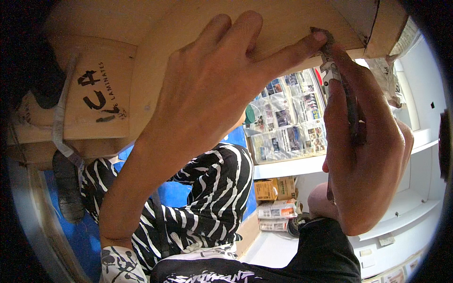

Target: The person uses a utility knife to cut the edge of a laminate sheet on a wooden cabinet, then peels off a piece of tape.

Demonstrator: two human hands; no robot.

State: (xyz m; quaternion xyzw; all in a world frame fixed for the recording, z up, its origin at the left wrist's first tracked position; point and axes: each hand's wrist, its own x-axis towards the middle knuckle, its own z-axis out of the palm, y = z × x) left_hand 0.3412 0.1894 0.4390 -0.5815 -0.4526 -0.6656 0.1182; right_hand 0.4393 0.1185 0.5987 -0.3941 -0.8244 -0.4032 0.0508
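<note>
Wood, pale tan and smooth, forms a broad panel [163,52] across the top of the view, and the left hand [212,75] is raised before it, back outward. One digit of this hand stretches to the right and touches the tip of a narrow, dark, blade-like tool [352,111], near the panel's lower right edge. The other fingers are folded; whether they have hold of anything cannot be told. The right hand [370,146] is closed around the tool, which slants upward past its thumb and forefinger toward the panel. A white strip with dark printed marks [329,73] lies against the tool just above the thumb.

To the left is a pale wooden box-like part [94,129] with black lettering, crossed by a grey strap [61,113]. Below the hands are black trousers with wavy white stripes [219,184], over a bright blue surface [174,195]. Between the forearms, a sheet of colourful printed paper [288,118] lies above a white ledge [292,162]. Under the ledge sit yellow-brown cardboard boxes [276,188] and, just beneath them, white packets with orange printing [276,210].
</note>
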